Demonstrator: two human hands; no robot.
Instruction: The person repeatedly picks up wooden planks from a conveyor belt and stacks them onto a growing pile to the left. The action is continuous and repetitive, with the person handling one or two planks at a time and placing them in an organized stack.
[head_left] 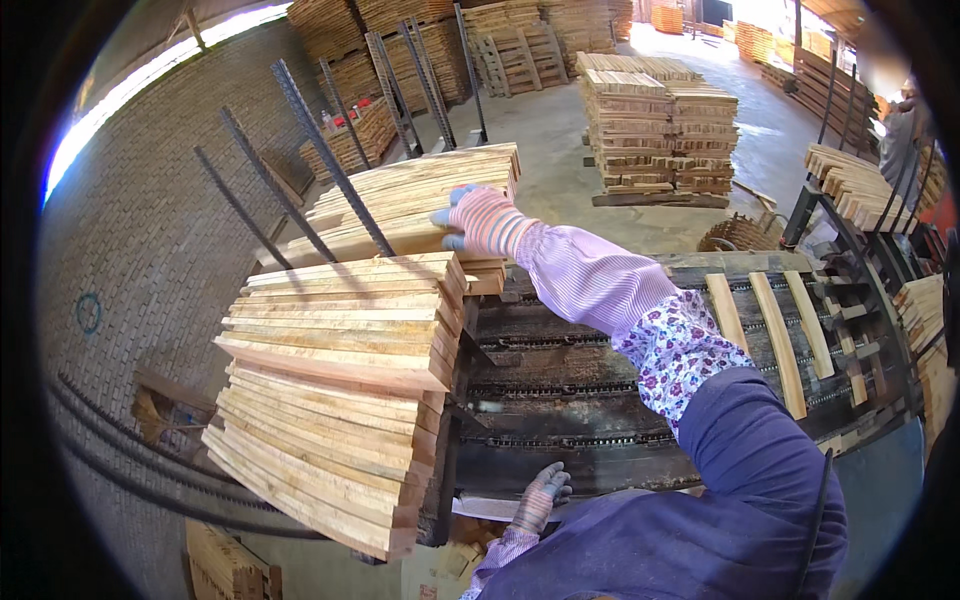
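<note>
My right hand (488, 222), in a striped glove with blue-grey fingertips, reaches to the right end of the far stack of wooden slats (400, 190). Its fingers are spread and rest against the slat ends; no slat is plainly gripped. My left hand (542, 495), also gloved, is low by the near edge of the chain conveyor (570, 385). Its fingers are apart, slightly bent, and hold nothing. Left of the conveyor lies a nearer stack of slats (330, 385), in layered rows. Three loose slats (778, 345) lie apart on the conveyor's right part.
Dark upright metal bars (330, 160) stand along the stacks' left side. A large pile of slats (660, 130) stands on the floor beyond, with a wicker basket (740, 233) nearby. More slats (860, 190) lie on a rack at right. A person (900, 130) is at the far right.
</note>
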